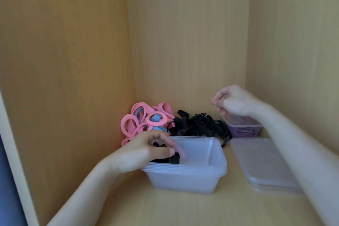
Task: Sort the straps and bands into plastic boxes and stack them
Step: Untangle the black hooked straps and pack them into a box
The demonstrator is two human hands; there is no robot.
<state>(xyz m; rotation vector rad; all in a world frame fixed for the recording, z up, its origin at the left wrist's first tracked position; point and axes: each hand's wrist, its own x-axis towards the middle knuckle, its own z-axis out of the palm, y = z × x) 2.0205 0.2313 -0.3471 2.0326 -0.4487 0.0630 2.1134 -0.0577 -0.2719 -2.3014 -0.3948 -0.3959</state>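
Head view, left hand (145, 152) gripping black straps (174, 158), right hand (233, 102) curled

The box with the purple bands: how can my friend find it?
Look into the back right corner of the wooden cupboard. Under the right hand, behind the flat lids, sits a small clear box. Only it holds purple bands.

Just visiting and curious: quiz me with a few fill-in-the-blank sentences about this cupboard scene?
The left hand holds ____ straps inside the front box.
The small box below the right hand contains ____ bands.
The corner pile is mostly ____, with some blue.
The lids lie to the ____ of the front box.
Missing words: black, purple, pink, right.
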